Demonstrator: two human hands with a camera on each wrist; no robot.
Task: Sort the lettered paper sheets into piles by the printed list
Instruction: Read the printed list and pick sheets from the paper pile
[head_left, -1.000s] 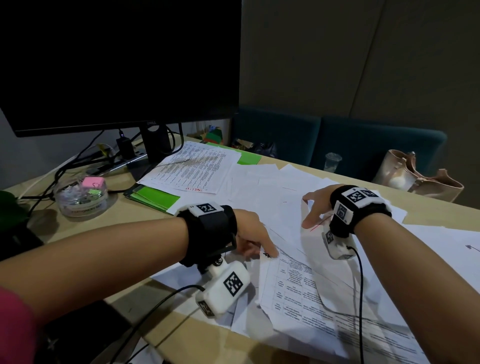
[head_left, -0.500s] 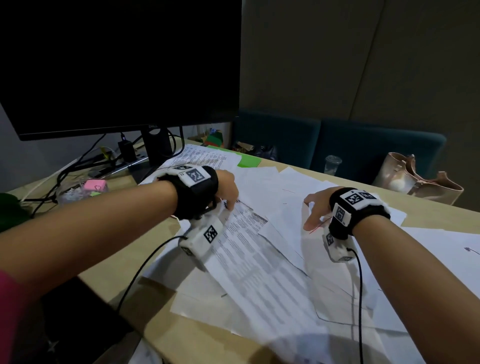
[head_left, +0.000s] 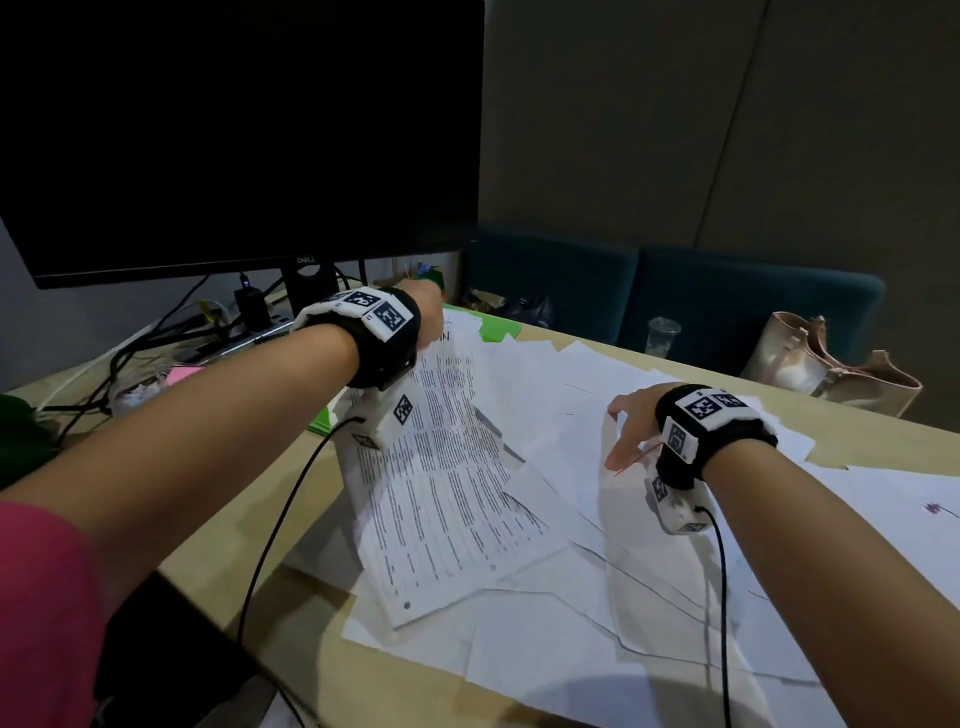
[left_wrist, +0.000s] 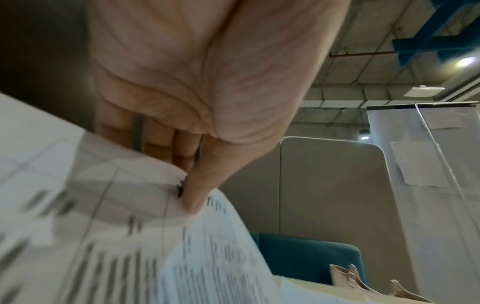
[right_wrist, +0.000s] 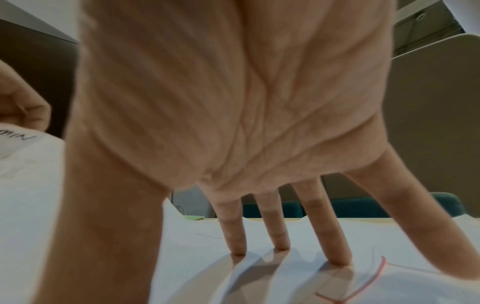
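**Left hand carries a printed sheet toward the far pile**

Carrying is the step in hand, by my reading: the left hand (head_left: 427, 306) pinches the top edge of a printed sheet (head_left: 447, 483) between thumb (left_wrist: 200, 185) and fingers, up near the monitor (head_left: 239, 135). The left-wrist view shows the thumb pressed on the paper's curled edge, so the hand is closed on the sheet. The right hand (head_left: 631, 423) is spread, its straight fingertips (right_wrist: 337, 261) planted on the loose white sheets (head_left: 675, 571) that cover the desk (head_left: 249, 551); it holds nothing and seems to pin them down.

The printed sheet runs lengthwise away from the person, its held end far and raised, its near end lying on the other papers close to the desk's front edge. Its long axis leans slightly to the left as it goes away, and the printed face is up.

The next move probably calls for laying the sheet flat on the pile it belongs to, with the right hand holding the rest from sliding. Which letter it bears I cannot tell; the print is too small and blurred.
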